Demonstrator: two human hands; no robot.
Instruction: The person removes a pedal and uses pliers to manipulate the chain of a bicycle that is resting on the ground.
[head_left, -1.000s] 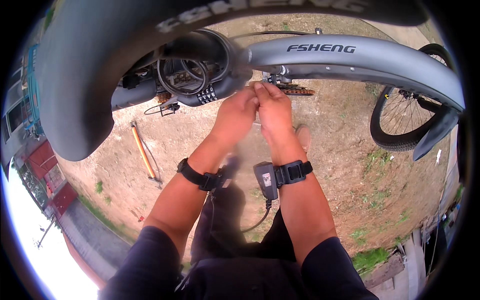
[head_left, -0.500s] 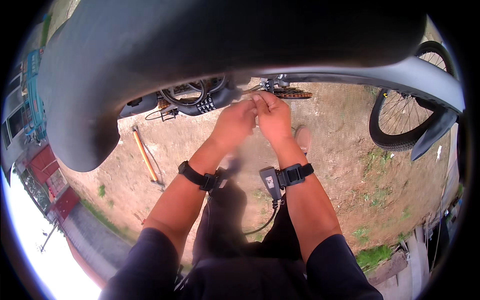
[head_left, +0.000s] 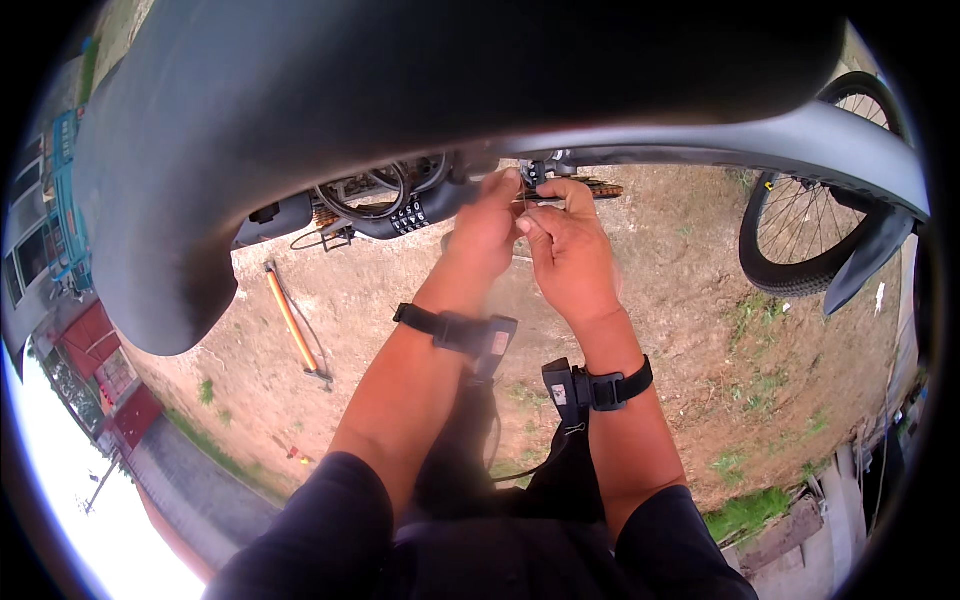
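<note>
My two hands meet below the frame of a bicycle, close to its crank area. My left hand (head_left: 488, 225), partly blurred, has its fingers closed near a thin strand. My right hand (head_left: 572, 245) pinches with thumb and forefinger beside it. What lies between the fingertips is too small to make out. Just beyond them are a metal fitting (head_left: 540, 170) under the frame and a toothed chainring (head_left: 605, 188). Left of my hands hangs a black combination cable lock (head_left: 408, 216).
A large dark saddle (head_left: 160, 200) covers the upper view. The grey frame tube (head_left: 760, 145) runs right to the front wheel (head_left: 760, 265). An orange hand pump (head_left: 291, 322) lies on the dirt ground at left. Grass (head_left: 745, 515) grows at lower right.
My hands have moved slightly apart, and my right wrist has shifted right and down. My left forearm has swung right. The right fingers have spread into a pinch beside the left hand.
</note>
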